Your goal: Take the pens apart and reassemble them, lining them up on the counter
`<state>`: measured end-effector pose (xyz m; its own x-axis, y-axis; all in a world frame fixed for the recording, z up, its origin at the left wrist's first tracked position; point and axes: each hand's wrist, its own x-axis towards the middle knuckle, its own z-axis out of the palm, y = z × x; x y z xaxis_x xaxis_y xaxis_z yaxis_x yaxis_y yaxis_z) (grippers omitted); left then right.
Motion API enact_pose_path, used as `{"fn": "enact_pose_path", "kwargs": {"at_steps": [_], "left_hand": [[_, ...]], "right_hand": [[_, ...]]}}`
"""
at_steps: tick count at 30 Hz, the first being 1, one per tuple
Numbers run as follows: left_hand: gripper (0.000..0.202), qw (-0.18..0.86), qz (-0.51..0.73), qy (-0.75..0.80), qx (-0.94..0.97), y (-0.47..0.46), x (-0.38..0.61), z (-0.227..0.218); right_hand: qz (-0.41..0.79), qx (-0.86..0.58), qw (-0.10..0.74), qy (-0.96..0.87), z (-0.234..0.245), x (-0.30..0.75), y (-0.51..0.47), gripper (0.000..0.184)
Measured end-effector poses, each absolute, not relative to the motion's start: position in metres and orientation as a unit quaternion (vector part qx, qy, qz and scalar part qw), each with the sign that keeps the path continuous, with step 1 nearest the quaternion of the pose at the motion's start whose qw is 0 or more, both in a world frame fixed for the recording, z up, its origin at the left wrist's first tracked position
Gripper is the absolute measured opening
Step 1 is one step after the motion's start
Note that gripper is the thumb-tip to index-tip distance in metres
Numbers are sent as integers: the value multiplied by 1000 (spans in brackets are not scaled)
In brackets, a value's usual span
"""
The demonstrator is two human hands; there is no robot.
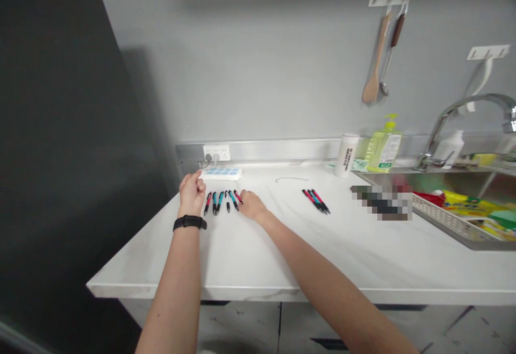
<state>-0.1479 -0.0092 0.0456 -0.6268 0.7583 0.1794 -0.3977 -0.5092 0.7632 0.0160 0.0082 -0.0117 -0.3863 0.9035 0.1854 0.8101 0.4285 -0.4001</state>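
Six ballpoint pens [220, 202] lie roughly front-to-back between the curled left hand [192, 191] and the right hand [251, 204], nearest the rightmost red pen [237, 196]; both grips are unclear.

Red, turquoise and white pens [220, 202], black wristband [189, 222], grey-marbled white countertop [250, 262].

Soft, cool, fairly even light brightens the white counter [250, 268] almost to washing out, while the dark panel [52, 155] sinks into near-black. A blurred shadow falls on the grey wall [262, 69] beside that panel, and a dim band crosses the wall's top. The tap [447, 109] carries bright glints. Wide-angle stretching bends the edges; the pens [219, 203] look slightly soft, and coarse blocks hide one patch at right.
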Motion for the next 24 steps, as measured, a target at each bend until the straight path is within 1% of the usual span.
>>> {"fn": "enact_pose_path", "kwargs": {"at_steps": [2, 4, 6, 8, 9, 10, 13, 16, 19, 24], "left_hand": [[50, 281, 797, 427, 322, -11, -150, 46], [45, 158, 724, 539, 400, -12, -153, 44], [35, 21, 579, 661, 478, -12, -154, 39], [20, -53, 411, 742, 528, -11, -153, 33], [15, -66, 343, 766, 540, -10, -153, 30], [15, -68, 289, 784, 546, -10, -152, 27], [24, -58, 201, 810, 548, -10, -148, 22], [30, -59, 167, 813, 555, -11, -142, 22], [32, -70, 154, 809, 562, -11, -137, 23], [33, -71, 150, 809, 564, -10, -135, 19]], "right_hand": [[126, -521, 201, -820, -13, 15, 7, 30], [129, -524, 212, -815, -12, 15, 4, 33], [125, -528, 210, -813, -7, 17, 1, 34], [104, -538, 178, -817, 3, 25, 2, 35], [89, -547, 155, -818, 9, 34, 4, 36], [71, -560, 115, -818, 15, 46, 8, 37], [43, -606, 69, -791, 33, 98, 20, 39], [5, -657, 40, -753, 41, 159, 28, 38], [-14, -681, 16, -732, 34, 201, 26, 33], [-16, -685, 5, -728, 15, 216, 18, 33]]}}
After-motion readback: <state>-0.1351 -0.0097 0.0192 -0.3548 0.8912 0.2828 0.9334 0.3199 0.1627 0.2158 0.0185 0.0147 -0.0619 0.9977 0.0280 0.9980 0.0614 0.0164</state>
